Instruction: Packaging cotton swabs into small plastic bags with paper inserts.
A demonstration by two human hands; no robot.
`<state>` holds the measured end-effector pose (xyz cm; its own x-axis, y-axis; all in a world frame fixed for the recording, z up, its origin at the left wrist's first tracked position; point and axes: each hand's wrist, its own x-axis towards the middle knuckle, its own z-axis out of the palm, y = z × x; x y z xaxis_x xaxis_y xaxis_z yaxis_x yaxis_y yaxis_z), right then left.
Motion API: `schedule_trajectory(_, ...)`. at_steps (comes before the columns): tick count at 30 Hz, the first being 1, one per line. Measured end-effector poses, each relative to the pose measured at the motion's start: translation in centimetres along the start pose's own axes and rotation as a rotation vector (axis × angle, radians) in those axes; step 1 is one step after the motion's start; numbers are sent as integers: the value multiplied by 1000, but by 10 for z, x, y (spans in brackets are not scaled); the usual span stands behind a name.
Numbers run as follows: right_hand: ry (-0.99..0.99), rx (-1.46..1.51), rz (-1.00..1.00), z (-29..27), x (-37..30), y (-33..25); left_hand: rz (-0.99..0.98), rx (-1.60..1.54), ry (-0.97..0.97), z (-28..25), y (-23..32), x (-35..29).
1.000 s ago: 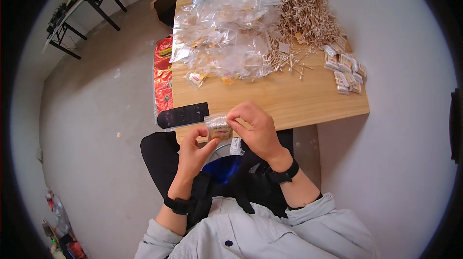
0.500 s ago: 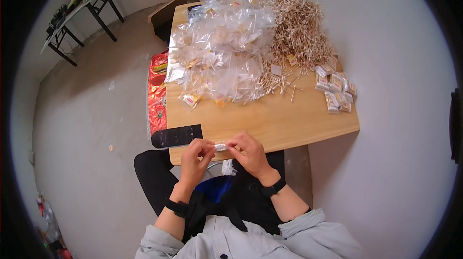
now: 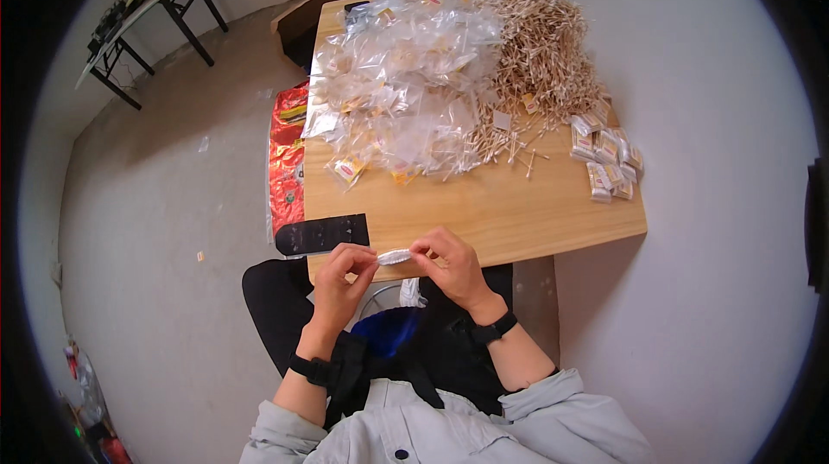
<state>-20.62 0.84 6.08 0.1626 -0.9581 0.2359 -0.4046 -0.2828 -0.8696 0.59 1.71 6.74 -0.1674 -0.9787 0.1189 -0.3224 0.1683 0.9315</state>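
Note:
At the near edge of the wooden table (image 3: 484, 213), a small white packet (image 3: 395, 257) is stretched sideways between my hands. My left hand (image 3: 340, 282) pinches its left end with thumb and fingertips. Its other end is pinched by my right hand (image 3: 453, 267). What the packet holds is too small to make out. Clear plastic bags (image 3: 406, 75), some with yellow-and-white cards, lie heaped across the far left of the table. Beside them rises a big pile of loose cotton swabs (image 3: 548, 49). Several filled swab packets (image 3: 607, 153) are gathered at the table's right edge.
A flat black strip (image 3: 323, 236) lies at the table's near left corner, close to my left hand. Red printed packaging (image 3: 287, 170) is left of the table, with an open cardboard box (image 3: 302, 32) behind. The wall (image 3: 691, 205) runs along the right.
My hands have drawn slightly apart, and more of the white packet shows between them. The whole view has shifted a little. The heaps on the table look the same.

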Motion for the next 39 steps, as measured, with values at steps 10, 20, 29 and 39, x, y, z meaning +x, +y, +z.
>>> schedule_trajectory(10,-13,3,-9,0,-1,-5,22,35,16,-1,0,-1)
schedule_trajectory(20,-47,52,44,9,-3,-8,41,37,4,10,2,-3)
schedule_trajectory(29,-38,55,23,14,-3,-3,53,79,27,14,2,-1)
schedule_trajectory(39,-67,46,55,20,0,-8,24,65,2,15,3,1)
